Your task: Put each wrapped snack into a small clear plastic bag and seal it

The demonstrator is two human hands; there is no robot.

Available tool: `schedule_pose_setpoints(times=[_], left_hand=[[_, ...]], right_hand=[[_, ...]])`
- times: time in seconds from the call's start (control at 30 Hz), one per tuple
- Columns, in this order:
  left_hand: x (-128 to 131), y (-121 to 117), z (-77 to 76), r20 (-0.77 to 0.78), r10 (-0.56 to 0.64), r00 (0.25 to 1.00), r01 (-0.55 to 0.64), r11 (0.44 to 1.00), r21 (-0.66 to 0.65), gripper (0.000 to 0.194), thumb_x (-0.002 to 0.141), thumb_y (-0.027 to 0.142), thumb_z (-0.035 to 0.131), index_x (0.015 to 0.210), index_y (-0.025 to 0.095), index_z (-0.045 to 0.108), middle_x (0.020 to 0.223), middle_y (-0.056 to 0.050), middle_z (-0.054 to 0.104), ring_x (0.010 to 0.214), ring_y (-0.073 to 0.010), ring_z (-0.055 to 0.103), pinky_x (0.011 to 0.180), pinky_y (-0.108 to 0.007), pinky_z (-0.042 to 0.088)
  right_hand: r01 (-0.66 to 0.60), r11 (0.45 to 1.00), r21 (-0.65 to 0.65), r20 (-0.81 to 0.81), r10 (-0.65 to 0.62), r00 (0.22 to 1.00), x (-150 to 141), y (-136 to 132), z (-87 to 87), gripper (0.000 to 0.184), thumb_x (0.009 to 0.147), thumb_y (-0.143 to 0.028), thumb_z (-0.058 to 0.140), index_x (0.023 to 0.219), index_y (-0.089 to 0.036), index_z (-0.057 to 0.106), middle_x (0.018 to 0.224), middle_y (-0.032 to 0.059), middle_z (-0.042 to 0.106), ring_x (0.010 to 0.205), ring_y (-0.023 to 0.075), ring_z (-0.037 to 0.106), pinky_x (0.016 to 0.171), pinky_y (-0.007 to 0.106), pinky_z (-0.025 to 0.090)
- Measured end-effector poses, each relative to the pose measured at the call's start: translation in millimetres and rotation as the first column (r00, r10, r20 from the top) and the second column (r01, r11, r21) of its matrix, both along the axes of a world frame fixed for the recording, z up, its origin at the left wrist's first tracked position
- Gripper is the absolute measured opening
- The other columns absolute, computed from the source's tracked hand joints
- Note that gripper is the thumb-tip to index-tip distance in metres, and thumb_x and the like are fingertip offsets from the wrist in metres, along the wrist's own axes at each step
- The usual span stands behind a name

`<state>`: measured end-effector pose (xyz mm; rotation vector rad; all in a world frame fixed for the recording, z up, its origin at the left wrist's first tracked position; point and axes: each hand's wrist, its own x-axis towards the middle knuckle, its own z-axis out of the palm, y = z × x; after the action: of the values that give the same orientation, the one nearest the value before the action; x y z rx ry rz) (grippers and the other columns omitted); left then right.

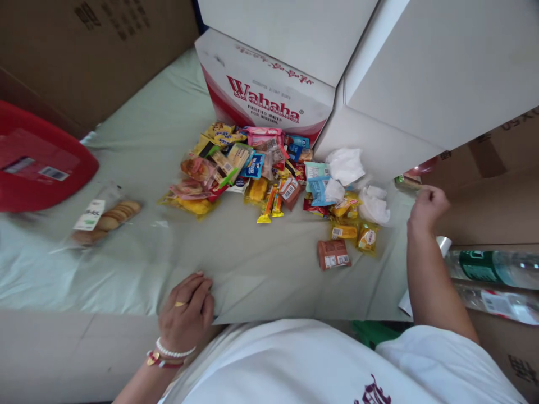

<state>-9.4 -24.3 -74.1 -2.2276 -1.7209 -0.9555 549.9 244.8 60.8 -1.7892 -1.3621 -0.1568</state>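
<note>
My left hand (187, 308) rests on the front edge of the cloth-covered table (236, 269), fingers loosely bent, with nothing visible in it. Over the table's right end, my right hand (429, 206) is closed; what it holds, if anything, is hidden. A small greenish packet (407, 182) is right beside its knuckles. A heap of wrapped snacks (240, 163) lies mid-table. Nearer me are a brown packet (334, 255) and two yellow packets, one of them a small yellow packet (367, 237). White crumpled wrappers (374, 205) lie between the heap and my right hand.
A Wahaha water carton (269, 90) stands behind the heap, beside large white boxes (438, 73). At left are a bag of round biscuits (107, 219) and a red plastic object (37, 160). Clear bottles (501, 268) lie beyond my right forearm, near brown cardboard (501, 207).
</note>
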Motion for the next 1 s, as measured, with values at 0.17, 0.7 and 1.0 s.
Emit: schedule_pose_setpoints(times=[0.17, 0.7, 1.0], left_hand=[[1.2, 0.7, -0.3, 0.071, -0.026, 0.997, 0.027, 1.0, -0.012, 0.03, 0.082, 0.005, 0.064, 0.109, 0.017, 0.068, 0.106, -0.013, 0.071, 0.109, -0.0298, 0.069, 0.095, -0.044, 0.058], [72.3, 25.0, 70.2, 0.924, 0.363, 0.121, 0.508, 0.777, -0.372, 0.062, 0.067, 0.034, 0.088, 0.123, 0.023, 0.063, 0.117, -0.009, 0.07, 0.094, -0.0205, 0.068, 0.069, -0.026, 0.056], [27.9, 51.8, 59.8, 0.841, 0.477, -0.257, 0.297, 0.867, -0.401, 0.029, 0.067, 0.036, 0.081, 0.083, 0.019, 0.063, 0.082, 0.002, 0.066, 0.079, -0.0141, 0.063, 0.074, -0.029, 0.055]], right_hand=[[-0.437, 0.726, -0.531, 0.232, 0.62, 0.749, -108.2, -18.4, 2.0, 0.04, 0.09, -0.035, 0.064, 0.127, -0.022, 0.071, 0.125, 0.013, 0.07, 0.095, 0.0248, 0.067, 0.077, 0.033, 0.05], [-0.944, 0.253, -0.211, -0.942, 0.206, 0.266, -317.3, -166.8, -40.2, 0.043, 0.076, -0.063, 0.079, 0.076, -0.02, 0.072, 0.063, -0.0011, 0.055, 0.055, 0.0108, 0.04, 0.054, 0.026, 0.031], [-0.829, 0.524, -0.197, -0.97, 0.021, 0.243, -302.1, -162.8, -38.0, 0.041, 0.065, -0.053, 0.09, 0.078, -0.02, 0.072, 0.061, -0.0044, 0.048, 0.051, 0.0062, 0.032, 0.046, 0.021, 0.023]])
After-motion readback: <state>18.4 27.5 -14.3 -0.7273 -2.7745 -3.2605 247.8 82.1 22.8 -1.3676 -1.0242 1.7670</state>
